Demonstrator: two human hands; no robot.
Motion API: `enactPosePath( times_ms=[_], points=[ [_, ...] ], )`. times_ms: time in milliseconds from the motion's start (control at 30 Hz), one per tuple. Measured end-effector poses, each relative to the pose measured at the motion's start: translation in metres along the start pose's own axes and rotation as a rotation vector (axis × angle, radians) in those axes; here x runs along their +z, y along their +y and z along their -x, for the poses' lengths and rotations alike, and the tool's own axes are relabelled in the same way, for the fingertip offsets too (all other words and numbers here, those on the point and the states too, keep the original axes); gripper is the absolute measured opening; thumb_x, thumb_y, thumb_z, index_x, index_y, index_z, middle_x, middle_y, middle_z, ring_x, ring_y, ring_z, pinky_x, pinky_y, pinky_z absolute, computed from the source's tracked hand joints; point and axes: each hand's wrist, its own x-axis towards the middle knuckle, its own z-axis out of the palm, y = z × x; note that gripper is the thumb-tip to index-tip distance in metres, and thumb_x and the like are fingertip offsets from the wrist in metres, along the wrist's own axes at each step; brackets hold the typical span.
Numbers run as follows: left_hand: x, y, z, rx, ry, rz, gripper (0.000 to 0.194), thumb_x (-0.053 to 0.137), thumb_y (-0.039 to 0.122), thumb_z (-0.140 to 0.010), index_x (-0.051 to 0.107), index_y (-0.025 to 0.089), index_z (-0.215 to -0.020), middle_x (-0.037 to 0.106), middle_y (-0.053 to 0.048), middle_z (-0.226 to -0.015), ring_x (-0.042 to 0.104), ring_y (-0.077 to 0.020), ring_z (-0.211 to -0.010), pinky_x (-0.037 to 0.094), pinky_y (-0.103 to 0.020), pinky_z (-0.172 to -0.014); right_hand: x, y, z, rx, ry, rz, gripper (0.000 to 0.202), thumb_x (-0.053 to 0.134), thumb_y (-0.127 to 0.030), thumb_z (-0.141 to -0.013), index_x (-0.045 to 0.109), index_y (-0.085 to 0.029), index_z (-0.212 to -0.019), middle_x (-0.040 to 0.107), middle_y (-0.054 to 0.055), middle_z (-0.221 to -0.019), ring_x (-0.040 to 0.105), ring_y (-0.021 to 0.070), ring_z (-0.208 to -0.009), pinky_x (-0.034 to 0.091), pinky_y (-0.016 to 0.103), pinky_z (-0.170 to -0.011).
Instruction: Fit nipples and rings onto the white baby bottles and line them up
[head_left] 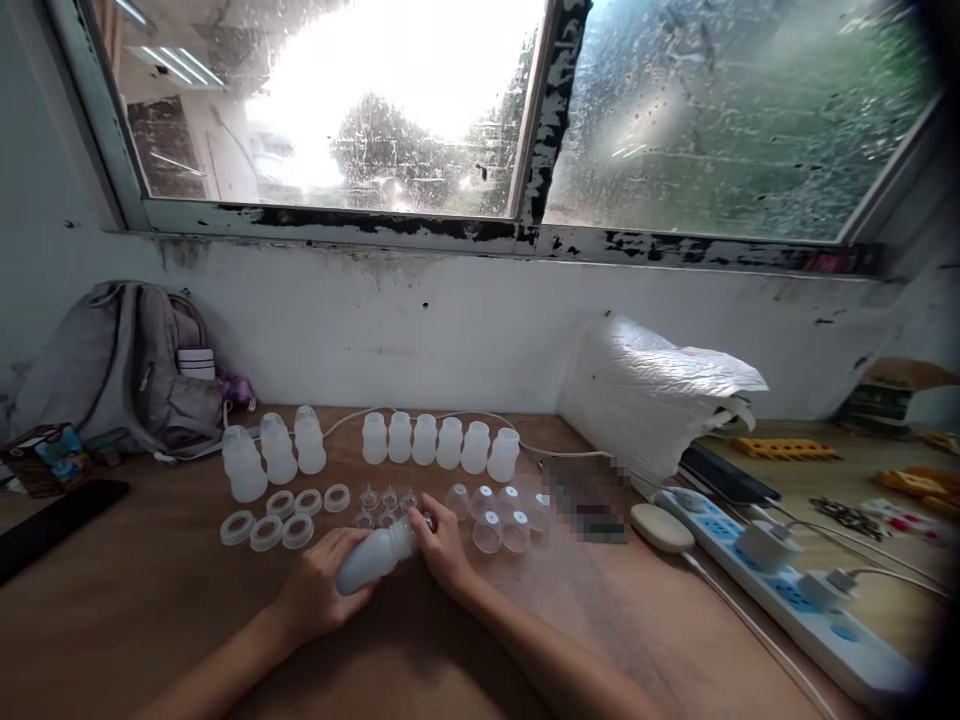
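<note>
Both hands are gripping the bottle (375,558): left hand (319,592) wrapping its body, right hand (442,545) pinching the neck. Looking light, stiff, slightly slick plastic.

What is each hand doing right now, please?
Left hand: closed around the bottle.
Right hand: fingers gripping the same bottle's neck end.

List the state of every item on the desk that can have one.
Bottle: lying tilted, held in both hands.
Left hand: gripping the bottle's base.
Right hand: fingers at the bottle's neck.
Row of bottles: upright, uncapped.
Rings: lying flat, loose.
Clear caps: off, resting on the desk.
Backpack: leaning against the wall.
Power strip: chargers plugged in.
</note>
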Motion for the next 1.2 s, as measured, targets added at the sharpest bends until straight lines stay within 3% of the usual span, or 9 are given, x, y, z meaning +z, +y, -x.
enactPosePath(
  times_ms=[133, 400, 800, 1000, 1100, 1200],
  points=[
    [-0.001, -0.001, 0.003, 0.064, -0.014, 0.028, 0.04, 0.053, 0.028, -0.069, 0.045, 0.022, -0.108, 0.059, -0.006, -0.098, 0.057, -0.0203, -0.087, 0.047, -0.028, -0.074, 0.001, -0.001, 0.003, -0.02, -0.067, -0.031, 0.034, 0.039, -0.035, -0.079, 0.032, -0.019, -0.05, 0.031, -0.003, -0.049, 0.03, 0.0104, -0.049, 0.022, 0.024, -0.047],
    [-0.003, 0.004, 0.006, 0.169, 0.0, 0.063, 0.037, 0.052, 0.023, -0.068, 0.046, 0.019, -0.104, 0.059, -0.007, -0.092, 0.058, -0.0196, -0.081, 0.047, -0.028, -0.068, 0.01, -0.013, 0.02, -0.035, 0.099, 0.026, 0.032, 0.039, -0.034, -0.078, 0.027, -0.021, -0.051, 0.029, -0.003, -0.047, 0.03, 0.0116, -0.045, 0.022, 0.026, -0.046],
    [0.002, 0.002, 0.005, 0.237, 0.025, 0.049, 0.039, 0.053, 0.026, -0.069, 0.044, 0.017, -0.106, 0.057, -0.007, -0.092, 0.057, -0.0193, -0.081, 0.048, -0.029, -0.068, 0.011, -0.013, 0.026, -0.031, 0.165, 0.068, 0.03, 0.038, -0.034, -0.079, 0.032, -0.019, -0.054, 0.033, -0.004, -0.05, 0.032, 0.0096, -0.048, 0.024, 0.022, -0.046],
    [-0.006, 0.003, -0.001, 0.157, 0.014, -0.012, 0.044, 0.046, 0.034, -0.078, 0.036, 0.018, -0.117, 0.052, -0.01, -0.11, 0.051, -0.0212, -0.099, 0.044, -0.035, -0.082, -0.011, -0.054, -0.003, 0.015, -0.035, 0.278, 0.028, 0.042, -0.042, -0.078, 0.051, -0.017, -0.069, 0.05, -0.002, -0.061, 0.045, 0.0111, -0.057, 0.031, 0.022, -0.053],
    [-0.015, -0.005, -0.001, 0.21, 0.001, -0.096, 0.054, 0.042, 0.036, -0.081, 0.024, 0.015, -0.128, 0.042, -0.012, -0.125, 0.039, -0.0229, -0.114, 0.036, -0.039, -0.093, -0.018, -0.078, -0.026, -0.017, -0.047, 0.414, 0.032, 0.049, -0.048, -0.072, 0.051, -0.018, -0.078, 0.046, -0.004, -0.055, 0.042, 0.0104, -0.051, 0.03, 0.021, -0.049],
    [-0.021, -0.018, 0.003, 0.189, 0.034, -0.172, 0.056, 0.039, 0.035, -0.083, 0.02, 0.014, -0.131, 0.039, -0.012, -0.128, 0.036, -0.0225, -0.116, 0.034, -0.039, -0.095, -0.014, -0.094, -0.05, -0.097, -0.053, 0.541, 0.034, 0.048, -0.049, -0.073, 0.053, -0.018, -0.085, 0.048, -0.003, -0.058, 0.045, 0.011, -0.054, 0.032, 0.022, -0.052]
  ],
)
